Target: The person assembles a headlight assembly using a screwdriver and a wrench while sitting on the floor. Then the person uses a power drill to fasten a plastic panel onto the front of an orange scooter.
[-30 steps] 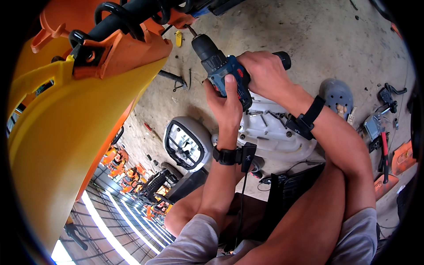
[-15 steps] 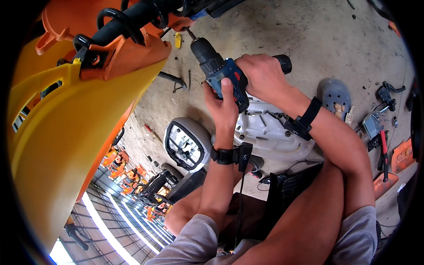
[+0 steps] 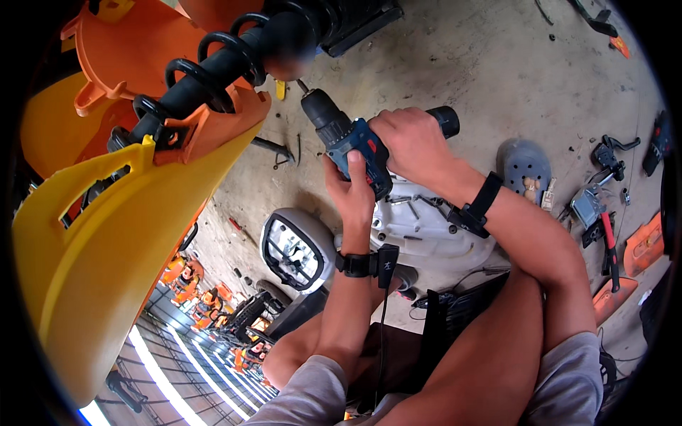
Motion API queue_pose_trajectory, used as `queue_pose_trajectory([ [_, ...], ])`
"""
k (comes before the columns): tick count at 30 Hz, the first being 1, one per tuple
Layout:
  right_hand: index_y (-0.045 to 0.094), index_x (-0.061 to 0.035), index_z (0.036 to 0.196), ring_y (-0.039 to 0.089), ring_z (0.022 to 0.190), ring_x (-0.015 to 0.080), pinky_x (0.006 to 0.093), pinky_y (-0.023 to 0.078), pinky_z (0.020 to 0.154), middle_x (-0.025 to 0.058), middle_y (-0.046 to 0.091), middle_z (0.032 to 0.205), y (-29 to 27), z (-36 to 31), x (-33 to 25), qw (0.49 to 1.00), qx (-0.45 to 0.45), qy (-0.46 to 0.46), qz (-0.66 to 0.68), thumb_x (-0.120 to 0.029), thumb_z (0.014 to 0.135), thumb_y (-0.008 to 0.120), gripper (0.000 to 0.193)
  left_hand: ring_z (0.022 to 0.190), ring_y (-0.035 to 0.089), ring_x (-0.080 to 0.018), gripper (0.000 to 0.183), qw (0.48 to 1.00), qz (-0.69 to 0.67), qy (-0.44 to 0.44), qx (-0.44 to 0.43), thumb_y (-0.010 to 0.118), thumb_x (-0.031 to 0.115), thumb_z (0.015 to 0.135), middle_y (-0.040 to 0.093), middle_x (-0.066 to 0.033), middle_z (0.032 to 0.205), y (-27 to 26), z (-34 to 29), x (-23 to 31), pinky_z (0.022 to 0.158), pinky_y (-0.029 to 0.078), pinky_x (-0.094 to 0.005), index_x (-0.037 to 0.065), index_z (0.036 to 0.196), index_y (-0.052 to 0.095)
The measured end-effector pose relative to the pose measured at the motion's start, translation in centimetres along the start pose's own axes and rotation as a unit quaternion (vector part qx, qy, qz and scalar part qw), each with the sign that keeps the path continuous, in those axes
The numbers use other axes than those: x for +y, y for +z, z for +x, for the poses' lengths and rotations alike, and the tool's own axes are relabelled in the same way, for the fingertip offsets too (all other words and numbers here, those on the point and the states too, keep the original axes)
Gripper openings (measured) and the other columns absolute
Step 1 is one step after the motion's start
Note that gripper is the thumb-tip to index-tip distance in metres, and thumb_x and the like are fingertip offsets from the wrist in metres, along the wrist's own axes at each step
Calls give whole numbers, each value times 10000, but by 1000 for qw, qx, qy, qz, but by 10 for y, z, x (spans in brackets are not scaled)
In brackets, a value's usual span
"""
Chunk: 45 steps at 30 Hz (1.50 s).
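A blue and black cordless drill (image 3: 359, 149) points up and to the left between both hands. My right hand (image 3: 415, 142) wraps around its handle, with the black battery end sticking out beyond the knuckles. My left hand (image 3: 350, 190) holds the drill's body from the near side, thumb lying along the casing. The bit (image 3: 303, 86) reaches a blurred patch beside a black coil-spring shock absorber (image 3: 213, 65); whether it sits in a fastener cannot be told. Orange plastic panels (image 3: 142, 53) and a large yellow fender (image 3: 135, 234) flank the shock absorber on the left.
Below the drill lies a white plastic cover (image 3: 433, 245) with loose bolts on it. A round-cornered grey-white housing (image 3: 295, 248) stands left of it. A grey clog (image 3: 524, 167), a red-handled hammer (image 3: 609, 245) and orange panels (image 3: 645, 245) lie on the concrete floor at right.
The view has shifted slightly, showing more of the shock absorber and spring. Both hands still hold the drill, which appears slightly further left and lower.
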State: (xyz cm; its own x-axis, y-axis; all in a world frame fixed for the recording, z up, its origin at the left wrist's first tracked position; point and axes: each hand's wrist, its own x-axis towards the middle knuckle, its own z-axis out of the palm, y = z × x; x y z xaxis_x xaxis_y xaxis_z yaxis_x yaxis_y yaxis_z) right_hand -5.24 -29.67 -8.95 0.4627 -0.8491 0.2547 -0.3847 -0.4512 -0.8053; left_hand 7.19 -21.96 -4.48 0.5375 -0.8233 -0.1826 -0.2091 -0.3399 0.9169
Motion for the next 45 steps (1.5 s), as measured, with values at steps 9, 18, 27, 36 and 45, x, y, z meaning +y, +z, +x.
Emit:
queue_pose_trajectory([
  [9, 648, -61, 950, 654, 822, 269, 389, 483, 742, 74, 648, 845, -6, 2, 6, 1000, -5, -10, -25, -2, 631, 697, 329, 971, 582, -142, 452, 999, 41, -15, -24, 531, 396, 1045, 614, -97, 1111, -7, 7, 5, 859, 494, -307, -11, 1242, 516],
  [18, 622, -70, 1037, 664, 819, 260, 376, 487, 750, 70, 625, 882, -19, 3, 6, 999, -30, -30, -21, -8, 646, 707, 405, 1421, 395, -347, 511, 903, -360, -196, -131, 354, 324, 1078, 486, -221, 1465, -23, 103, 61, 1205, 256, -527, -66, 1398, 435],
  [27, 615, -76, 1044, 664, 839, 269, 378, 498, 766, 74, 622, 907, -47, 2, 16, 993, -99, -62, -32, -12, 646, 702, 412, 1079, 593, -278, 388, 825, -484, -179, -232, 481, 110, 1015, 594, -180, 1276, -21, 124, 54, 1094, 401, -465, -50, 1368, 486],
  [36, 622, -75, 1093, 651, 856, 318, 400, 523, 784, 78, 620, 969, -119, -8, 43, 985, -154, -72, -40, 0, 636, 684, 467, 961, 721, -312, 374, 977, -127, -169, -40, 633, 24, 938, 677, -226, 1174, -32, 75, 11, 852, 617, -385, -96, 1280, 540],
  [45, 630, -35, 1134, 618, 860, 382, 429, 507, 757, 117, 626, 1023, -150, -31, 46, 991, -120, 41, -32, 22, 655, 656, 484, 767, 709, -134, 233, 961, 150, -220, -73, 723, 87, 892, 750, -132, 939, -19, -87, -91, 637, 577, -265, -56, 1074, 688],
])
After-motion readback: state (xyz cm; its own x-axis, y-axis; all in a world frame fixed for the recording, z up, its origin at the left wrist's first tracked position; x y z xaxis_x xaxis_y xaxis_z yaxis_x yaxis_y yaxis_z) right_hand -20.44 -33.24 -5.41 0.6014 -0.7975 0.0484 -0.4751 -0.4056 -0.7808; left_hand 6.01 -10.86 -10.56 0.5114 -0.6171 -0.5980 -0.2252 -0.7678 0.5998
